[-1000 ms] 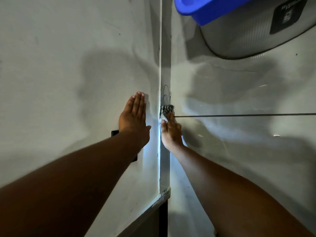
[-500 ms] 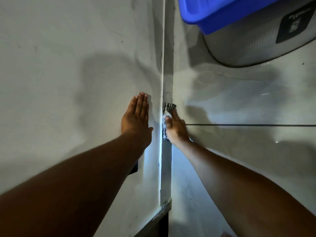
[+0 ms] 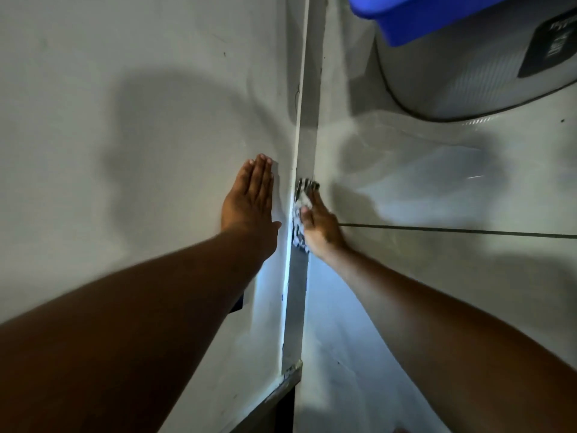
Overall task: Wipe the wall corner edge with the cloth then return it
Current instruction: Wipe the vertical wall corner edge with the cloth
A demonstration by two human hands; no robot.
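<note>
The wall corner edge (image 3: 300,120) runs as a pale vertical strip through the middle of the view. My right hand (image 3: 318,228) presses a black-and-white patterned cloth (image 3: 300,201) against that edge, about halfway up it. The cloth shows above and to the left of my fingers; the part under my palm is hidden. My left hand (image 3: 251,198) lies flat on the white wall just left of the edge, fingers together and pointing up, holding nothing.
A blue plastic tub (image 3: 415,17) sits on a grey rounded appliance (image 3: 468,67) at the upper right. A dark grout line (image 3: 452,230) crosses the tiled surface on the right. A small dark object (image 3: 238,303) peeks out behind my left forearm.
My right hand has slid the cloth along the corner edge, and more cloth now shows beside the fingers. The left hand stays flat on the wall. My view has tilted slightly.
</note>
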